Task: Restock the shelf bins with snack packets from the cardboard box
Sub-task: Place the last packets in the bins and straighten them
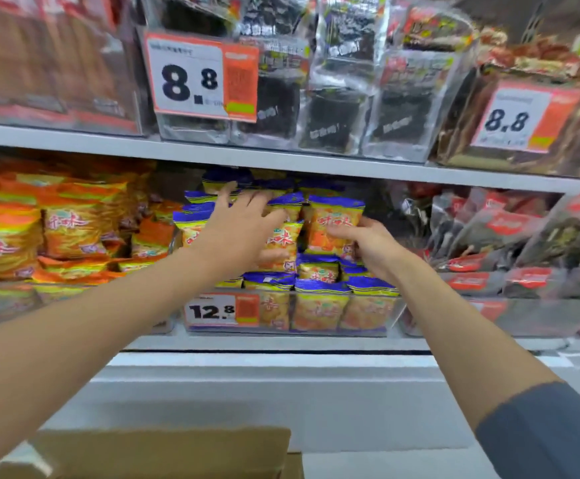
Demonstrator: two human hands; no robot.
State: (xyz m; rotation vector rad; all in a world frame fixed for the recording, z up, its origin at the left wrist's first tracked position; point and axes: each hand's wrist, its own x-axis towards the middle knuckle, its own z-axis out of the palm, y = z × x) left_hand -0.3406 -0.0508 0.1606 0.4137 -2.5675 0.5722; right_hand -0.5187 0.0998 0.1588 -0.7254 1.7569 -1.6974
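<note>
One snack packet in right hand, left hand alongside

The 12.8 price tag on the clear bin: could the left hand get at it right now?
Probably yes. The left hand is among the blue-topped packets, just above the 12.8 price tag, and nothing stands before the clear bin; it need only draw back and drop.

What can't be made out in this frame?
Cardboard box: head view, cut by bottom edge, contents unseen.
Left hand: back faces camera, hiding its grip on the blue-topped packets.
12.8 price tag: small print blurred.
Top-shelf packets: motion blur hides labels.
</note>
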